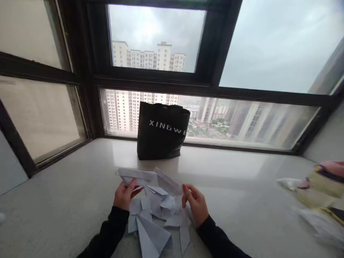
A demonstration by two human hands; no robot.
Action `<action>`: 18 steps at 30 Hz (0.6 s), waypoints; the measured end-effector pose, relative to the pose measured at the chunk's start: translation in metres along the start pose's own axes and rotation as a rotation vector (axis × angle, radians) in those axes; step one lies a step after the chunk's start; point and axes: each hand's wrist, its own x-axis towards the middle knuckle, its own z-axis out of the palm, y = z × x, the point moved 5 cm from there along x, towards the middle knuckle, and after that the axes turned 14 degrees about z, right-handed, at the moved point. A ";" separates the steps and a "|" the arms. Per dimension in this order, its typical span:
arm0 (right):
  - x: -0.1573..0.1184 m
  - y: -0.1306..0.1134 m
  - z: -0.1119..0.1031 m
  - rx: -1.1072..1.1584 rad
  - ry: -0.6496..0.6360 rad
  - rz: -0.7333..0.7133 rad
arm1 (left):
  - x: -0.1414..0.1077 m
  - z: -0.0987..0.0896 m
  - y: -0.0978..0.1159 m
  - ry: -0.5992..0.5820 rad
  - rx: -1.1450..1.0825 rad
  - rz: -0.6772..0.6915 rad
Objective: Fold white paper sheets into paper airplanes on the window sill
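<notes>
My left hand (125, 194) pinches a folded white paper (139, 176) between thumb and fingers, holding it above the white sill. To its right, my right hand (195, 202) grips the end of another folded paper strip (168, 182) with thumb and forefinger. The inner ends of the two papers come close together; whether they touch I cannot tell. Beneath both hands lies a loose heap of folded and crumpled white papers (153, 234), some with pointed corners, partly covered by the held pieces.
A black bag (162, 134) with white lettering stands upright behind the papers, near the dark window frame (150, 79). On the right lie a small white and pink item (292, 183), a yellowish bag-like thing (319, 190) and crumpled clear plastic (319, 222), all blurred.
</notes>
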 end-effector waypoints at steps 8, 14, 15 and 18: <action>-0.002 -0.001 -0.003 0.044 0.058 -0.012 | -0.005 0.011 0.004 -0.030 0.049 0.046; -0.007 -0.005 0.002 0.041 0.048 -0.063 | 0.007 -0.001 0.014 0.007 0.057 0.088; -0.007 -0.005 0.003 0.032 0.042 -0.071 | 0.008 -0.002 0.014 0.005 0.055 0.078; -0.011 -0.008 0.006 -0.011 0.026 -0.101 | 0.003 0.003 0.010 -0.041 0.054 0.016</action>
